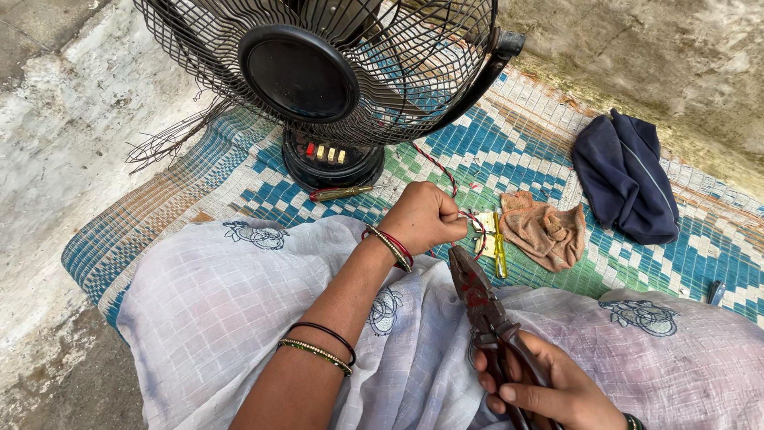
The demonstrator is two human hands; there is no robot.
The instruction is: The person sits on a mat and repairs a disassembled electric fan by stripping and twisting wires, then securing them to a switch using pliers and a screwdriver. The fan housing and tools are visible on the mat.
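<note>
1. The left hand (426,216) is curled into a fist and pinches a thin red-and-black twisted wire (439,171) between its fingertips; bangles sit at that wrist and further up the forearm.
2. The right hand (553,386) is wrapped around the handles of a pair of pliers (476,291), low at the picture's edge above the lap.
3. The pliers point up and away from the person, their dark, reddish-stained jaws ending just beside the left hand's fingers; whether the jaws touch the wire cannot be told.
4. The wire runs from the left hand up towards the base of a black table fan (318,80), which stands at the far side of the mat.
5. The fan's round base carries a row of push buttons, one red and the others pale yellow; its wire grille is bent out of shape, with loose strands splaying to the left.
6. A screwdriver with a red and yellow handle (341,192) lies in front of the fan's base.
7. A second, yellow-handled screwdriver (499,247) lies beside the wire's end, next to a small pale part.
8. A crumpled orange-brown rag (545,231) lies just to the right of it, and a dark blue folded cloth (627,177) lies further right.
9. All of this rests on a woven mat (239,171) in blue, green and tan, spread over a rough concrete floor (56,151).
10. Pale checked cloth drapes over the person's lap.
</note>
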